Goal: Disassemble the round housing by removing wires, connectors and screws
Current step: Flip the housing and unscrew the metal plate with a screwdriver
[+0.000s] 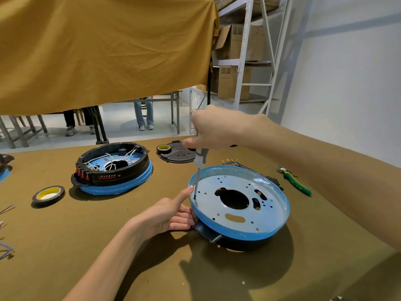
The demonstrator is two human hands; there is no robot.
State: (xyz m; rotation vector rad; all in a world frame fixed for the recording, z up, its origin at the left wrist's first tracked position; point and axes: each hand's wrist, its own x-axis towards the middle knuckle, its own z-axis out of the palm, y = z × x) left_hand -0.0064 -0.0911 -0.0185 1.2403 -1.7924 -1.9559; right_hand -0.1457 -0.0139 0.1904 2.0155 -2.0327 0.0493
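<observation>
behind the bench (91, 235) hangs a wide mustard cloth (104, 51), with metal shelving (245, 61) holding cardboard boxes (234, 42) against a white wall at the right; under the cloth's hem show the legs of people (143, 114) seated at other tables; the bench wears an olive-brown cover; near its right front sits the housing (238, 205), a round blue-rimmed pan with a perforated pale plate and a large central hole, resting on a black base; the left hand (167, 216) grips the housing's left edge, fingers curled under the rim beside a black tab, thumb stretched up along the rim; the right hand (213, 129) is closed round the handle of a screwdriver (198, 168), held nearly upright, its tip down on the plate just inside the left rim, close to the thumb; behind the housing lie crimped wires (233, 162); to its right, near the bench's right edge, green-handled pliers (295, 181); toward the left rear sits a second housing (112, 168), black-walled on a blue rim, white wires still inside; a tape roll (48, 194) lies just left of it; another tape roll (163, 148) rests on a black lid (176, 154) at the rear; loose wires (6, 235) lie at the left edge.
</observation>
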